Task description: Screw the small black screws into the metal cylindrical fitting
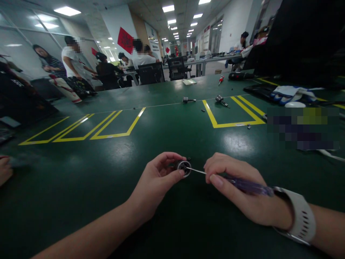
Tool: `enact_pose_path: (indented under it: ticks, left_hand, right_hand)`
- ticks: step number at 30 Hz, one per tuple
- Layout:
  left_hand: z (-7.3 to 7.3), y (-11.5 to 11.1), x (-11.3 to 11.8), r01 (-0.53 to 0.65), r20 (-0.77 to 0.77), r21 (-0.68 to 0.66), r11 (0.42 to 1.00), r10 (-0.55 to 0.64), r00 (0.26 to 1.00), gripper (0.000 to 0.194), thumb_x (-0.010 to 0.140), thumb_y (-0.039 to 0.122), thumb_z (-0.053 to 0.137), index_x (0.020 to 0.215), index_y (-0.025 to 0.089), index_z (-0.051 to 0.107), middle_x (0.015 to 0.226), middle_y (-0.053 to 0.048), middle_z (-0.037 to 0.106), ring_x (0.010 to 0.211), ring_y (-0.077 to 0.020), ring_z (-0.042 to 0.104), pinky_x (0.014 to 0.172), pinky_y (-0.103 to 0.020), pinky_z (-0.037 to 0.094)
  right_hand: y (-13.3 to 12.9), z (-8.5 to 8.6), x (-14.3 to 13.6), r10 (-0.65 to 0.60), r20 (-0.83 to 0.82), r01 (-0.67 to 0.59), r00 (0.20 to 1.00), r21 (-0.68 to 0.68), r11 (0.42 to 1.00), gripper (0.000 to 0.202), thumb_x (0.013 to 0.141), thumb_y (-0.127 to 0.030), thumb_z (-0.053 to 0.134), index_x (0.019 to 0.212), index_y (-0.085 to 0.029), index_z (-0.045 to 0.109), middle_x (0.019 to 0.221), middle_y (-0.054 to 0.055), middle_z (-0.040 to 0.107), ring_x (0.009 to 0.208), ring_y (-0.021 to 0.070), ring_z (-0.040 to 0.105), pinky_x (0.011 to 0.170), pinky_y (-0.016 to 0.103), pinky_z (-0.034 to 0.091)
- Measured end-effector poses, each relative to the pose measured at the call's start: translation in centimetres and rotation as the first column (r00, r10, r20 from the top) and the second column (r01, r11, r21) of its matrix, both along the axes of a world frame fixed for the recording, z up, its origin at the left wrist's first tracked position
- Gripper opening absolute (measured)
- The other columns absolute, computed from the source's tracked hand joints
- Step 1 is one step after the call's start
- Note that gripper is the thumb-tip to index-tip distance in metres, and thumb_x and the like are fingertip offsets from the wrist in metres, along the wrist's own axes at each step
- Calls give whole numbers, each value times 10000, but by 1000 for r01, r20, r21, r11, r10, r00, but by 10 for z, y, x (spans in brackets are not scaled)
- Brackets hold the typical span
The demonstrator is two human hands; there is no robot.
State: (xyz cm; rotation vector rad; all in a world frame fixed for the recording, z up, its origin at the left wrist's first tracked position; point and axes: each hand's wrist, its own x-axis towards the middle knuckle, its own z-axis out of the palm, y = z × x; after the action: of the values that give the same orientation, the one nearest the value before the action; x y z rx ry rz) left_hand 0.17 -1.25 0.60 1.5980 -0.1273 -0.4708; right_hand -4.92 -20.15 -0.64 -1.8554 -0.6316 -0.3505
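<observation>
The counter [167, 129] is dark green, marked with yellow tape [231, 125]. The screwdriver [250, 186] shows a translucent purple handle and silvery shaft; the round part [183, 166], a silver-grey rim and dark interior. Watch strap [298, 208]: off-white. Far right, the glove [292, 92] is white with blue; far left, one person's top [55, 64] is striped.

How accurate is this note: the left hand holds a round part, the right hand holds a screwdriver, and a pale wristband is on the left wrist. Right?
One slip: the head view shows the pale wristband on the wrist of the right hand. The left hand does hold the round part, and the right the screwdriver.
</observation>
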Motion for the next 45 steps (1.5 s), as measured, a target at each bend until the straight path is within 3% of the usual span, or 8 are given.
enact_pose_path:
  ticks: [10, 31, 45]
  left_hand:
    - [2, -2, -4, -4, 25, 11, 1000, 4, 1000, 212, 689, 141, 692, 889, 175, 629, 973, -42, 698, 874, -168, 638, 797, -296, 497]
    - [3, -1, -3, 22, 127, 71, 997, -31, 991, 235, 694, 156, 686, 920, 186, 629, 998, -40, 694, 858, -162, 655, 788, -273, 511]
    - [3, -2, -3, -49, 146, 46, 998, 42, 988, 240, 687, 174, 700, 916, 189, 631, 1024, -42, 688, 896, -177, 647, 796, -285, 514]
  right_hand:
    - [4, -4, -1, 42, 118, -28, 992, -119, 992, 100, 858, -103, 472, 844, -155, 556, 746, 45, 590, 740, 156, 554, 682, 319, 445]
    - [5, 1, -1, -23, -109, 18, 994, -46, 999, 168, 881, -184, 474, 750, -158, 576, 690, 18, 576, 644, 119, 531, 606, 260, 430]
    - [5, -1, -1, -15, -37, 14, 999, -27, 1000, 105, 864, -134, 509, 854, -169, 608, 775, 23, 629, 718, 123, 577, 672, 260, 476]
